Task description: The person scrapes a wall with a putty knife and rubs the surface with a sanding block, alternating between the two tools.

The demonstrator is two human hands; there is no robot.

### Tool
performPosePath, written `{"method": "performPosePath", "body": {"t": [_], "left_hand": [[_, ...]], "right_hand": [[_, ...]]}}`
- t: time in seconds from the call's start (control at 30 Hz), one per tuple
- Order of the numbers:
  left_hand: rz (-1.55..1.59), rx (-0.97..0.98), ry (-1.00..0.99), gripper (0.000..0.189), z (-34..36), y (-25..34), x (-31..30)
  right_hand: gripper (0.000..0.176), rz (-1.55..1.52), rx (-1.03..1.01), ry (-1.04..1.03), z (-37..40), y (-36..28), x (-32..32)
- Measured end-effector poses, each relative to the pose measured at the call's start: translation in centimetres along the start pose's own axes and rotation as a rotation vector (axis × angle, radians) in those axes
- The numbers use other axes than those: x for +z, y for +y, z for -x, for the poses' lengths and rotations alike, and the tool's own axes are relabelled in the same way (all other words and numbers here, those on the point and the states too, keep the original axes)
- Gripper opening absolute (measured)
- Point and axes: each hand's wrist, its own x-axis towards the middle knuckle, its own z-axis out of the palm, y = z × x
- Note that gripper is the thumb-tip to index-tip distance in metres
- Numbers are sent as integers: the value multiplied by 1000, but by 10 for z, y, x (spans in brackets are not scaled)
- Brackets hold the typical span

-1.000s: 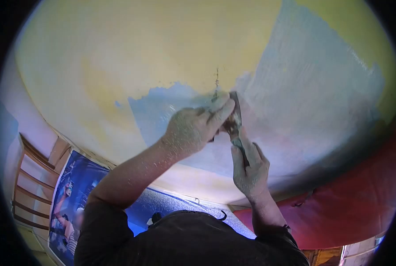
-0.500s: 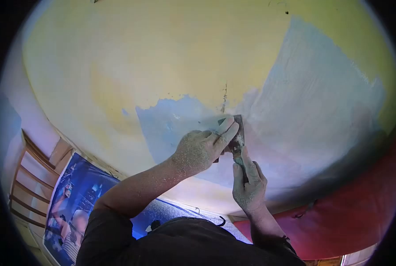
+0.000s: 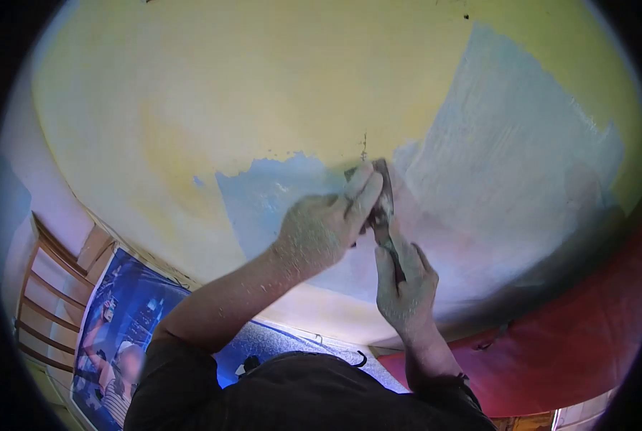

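Note:
A dust-covered scraper point(image 3: 385, 194) with a dark, worn blade lies against the wall point(image 3: 263, 93). Its handle is wrapped by my right hand point(image 3: 409, 291), with a finger stretched along it. From the left, my left hand point(image 3: 312, 233) presses its fingers over the blade, hiding much of it; a dark corner shows past the fingertips. Both hands and forearms carry pale dust. Just above the blade runs a short dark crack point(image 3: 365, 144) in the yellow paint. Bluish-grey bare patches point(image 3: 278, 187) lie left of the tool, and a larger scraped area point(image 3: 508, 122) spreads to its right.
Below right hangs a red sheet point(image 3: 551, 359). A wooden slatted rack point(image 3: 48, 302) stands at the lower left beside a blue printed poster point(image 3: 120, 316). A small dark hole point(image 3: 466, 16) marks the upper wall.
Both hands have slid the scraper upward along the wall, a little to the left. The blade now covers the lower part of the crack.

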Motion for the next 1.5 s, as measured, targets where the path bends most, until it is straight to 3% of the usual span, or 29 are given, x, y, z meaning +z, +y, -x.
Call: {"method": "performPosePath", "body": {"t": [0.13,0.27,0.43,0.53,0.63,0.73,0.9,1.0,1.1,1.2,1.33,1.5], "left_hand": [[2,11,8,84,-1,-3,-9],[-4,9,-50,87,31,9,21],[-8,-16,58,89,-1,-9,-5],[24,-26,68,79,-9,-9,-13],[3,-47,-46,94,9,5,-3],[7,-52,-48,96,13,6,2],[-24,-43,88,94,-21,-13,-23],[-6,-78,-14,90,-10,-3,-23],[35,-56,2,87,8,5,-7],[-16,-70,13,82,-5,-2,-12],[-17,-35,120,83,-23,-17,-26],[32,-79,34,80,5,2,-7]], "right_hand": [[64,3,-17,-7,1,-4,0],[64,-25,65,-9,40,10,12],[56,-8,20,-17,-7,-4,2],[55,-38,-43,45,-15,-6,3],[55,-73,52,14,13,-1,5],[54,-96,13,14,9,-1,4],[51,-182,54,4,-32,-12,-4],[50,-101,-10,23,-16,-10,-3],[50,-151,79,30,4,-12,2],[50,-75,167,-97,-18,-22,-16],[54,-163,-43,58,-38,-13,0],[55,-111,36,-51,-10,-11,-9]]}}
